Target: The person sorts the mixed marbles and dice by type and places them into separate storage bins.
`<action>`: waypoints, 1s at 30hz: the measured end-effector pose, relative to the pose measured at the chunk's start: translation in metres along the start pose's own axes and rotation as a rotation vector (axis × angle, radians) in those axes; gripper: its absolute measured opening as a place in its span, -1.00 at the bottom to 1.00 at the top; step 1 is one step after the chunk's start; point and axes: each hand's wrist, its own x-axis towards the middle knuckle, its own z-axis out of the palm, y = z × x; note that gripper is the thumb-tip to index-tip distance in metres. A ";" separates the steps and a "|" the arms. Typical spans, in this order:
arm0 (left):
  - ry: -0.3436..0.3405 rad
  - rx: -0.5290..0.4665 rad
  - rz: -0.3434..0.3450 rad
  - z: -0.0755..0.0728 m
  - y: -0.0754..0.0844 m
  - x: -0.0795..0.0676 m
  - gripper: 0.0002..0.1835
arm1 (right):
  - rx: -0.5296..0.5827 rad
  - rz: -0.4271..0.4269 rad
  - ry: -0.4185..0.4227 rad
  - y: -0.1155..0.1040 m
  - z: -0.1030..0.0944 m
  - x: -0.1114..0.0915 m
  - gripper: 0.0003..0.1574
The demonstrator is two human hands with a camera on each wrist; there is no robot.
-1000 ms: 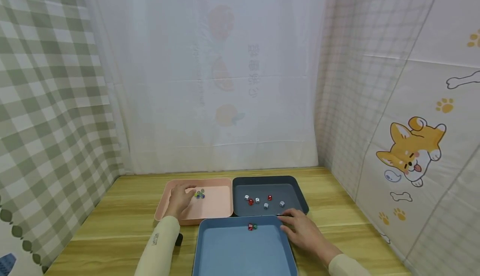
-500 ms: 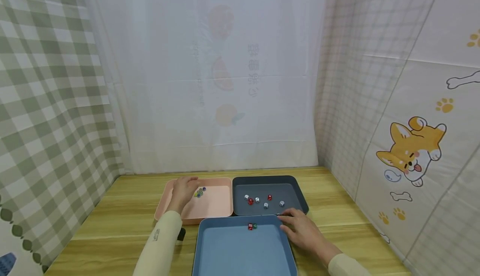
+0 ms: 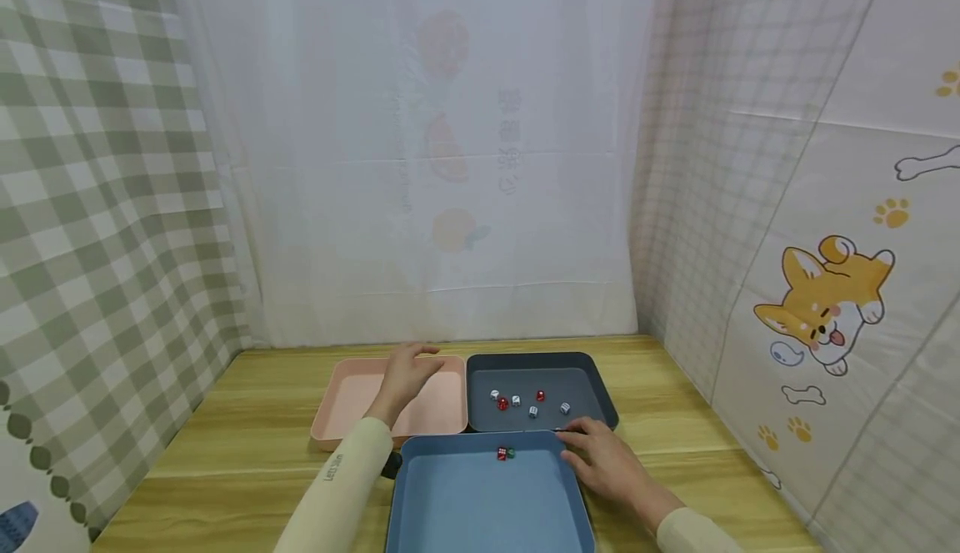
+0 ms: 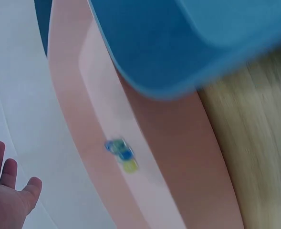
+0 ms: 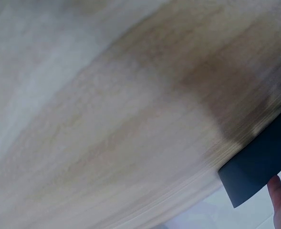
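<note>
My left hand (image 3: 408,376) hovers over the pink tray (image 3: 327,428), fingers spread and holding nothing. A small cluster of translucent blue, green and yellow pieces (image 4: 122,152) lies in that tray, seen in the left wrist view; in the head view the hand and arm hide it. My right hand (image 3: 603,463) rests at the far right corner of the blue tray (image 3: 491,507), its fingertips at the near rim of the dark grey tray (image 3: 577,378). Red and white dice (image 3: 516,401) are scattered in the grey tray. A red die (image 3: 502,454) and a green die (image 3: 511,453) lie together in the blue tray.
The pink and grey trays stand side by side at the back of the wooden table (image 3: 202,453), with the blue tray in front. A white curtain (image 3: 450,311) hangs behind, a checked cloth (image 3: 112,203) on the left, a dog-print sheet (image 3: 832,419) on the right.
My left hand has moved rightward and away over the pink tray, now covering the pieces in the head view. At mid-span a blue piece had shifted farther back. The right hand stayed put.
</note>
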 end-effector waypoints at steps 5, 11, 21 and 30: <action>-0.054 0.007 0.023 0.020 0.016 -0.004 -0.67 | -0.007 0.001 -0.010 0.001 0.000 0.001 -0.62; -0.151 0.073 0.126 0.040 0.028 -0.014 -0.74 | -0.042 -0.022 -0.012 0.002 0.001 0.001 -0.61; -0.272 0.218 0.232 0.067 0.038 -0.032 -0.84 | -0.138 -0.128 0.032 0.003 -0.001 0.001 -0.61; -0.319 0.391 0.280 0.087 0.037 -0.046 -0.81 | -0.166 -0.136 0.011 0.005 -0.002 0.002 -0.60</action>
